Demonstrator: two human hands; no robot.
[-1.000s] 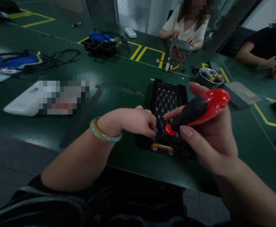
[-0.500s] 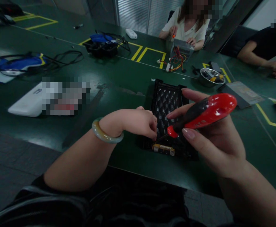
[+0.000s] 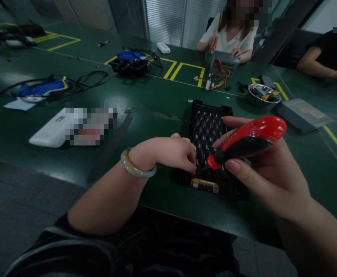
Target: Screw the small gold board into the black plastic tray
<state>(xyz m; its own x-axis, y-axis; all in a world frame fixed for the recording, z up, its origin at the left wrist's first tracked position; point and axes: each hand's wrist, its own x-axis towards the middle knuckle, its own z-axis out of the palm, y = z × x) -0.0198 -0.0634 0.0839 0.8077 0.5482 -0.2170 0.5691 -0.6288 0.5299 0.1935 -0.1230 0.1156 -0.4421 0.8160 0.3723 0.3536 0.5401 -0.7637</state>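
Note:
In my right hand (image 3: 272, 177) is a red-and-black screwdriver (image 3: 249, 140), gripped by its handle between thumb and fingers. Its shaft slants down and left toward the near end of a black plastic casing (image 3: 207, 127) with rows of dimpled compartments. My left hand (image 3: 175, 154), wearing a bangle (image 3: 138, 167) on the wrist, is closed in a pinch beside the screwdriver's tip, at the casing's left side. Whatever those fingertips hold is hidden. A small yellowish circuit board (image 3: 205, 184) with metal ports sits along the casing's near edge.
To the left lie a white device (image 3: 52, 130), a blue pouch with cables (image 3: 41, 88) and a black tray (image 3: 129, 67). Toward the right stand a metal bowl of tools (image 3: 262, 96) and a grey metal plate (image 3: 304, 115). Across the table a person handles a metal box with wires (image 3: 224, 63).
The screwdriver handle has rolled in my right hand, so its red side now faces up and its black side down. My left hand keeps its pinch. The whole view has shifted slightly.

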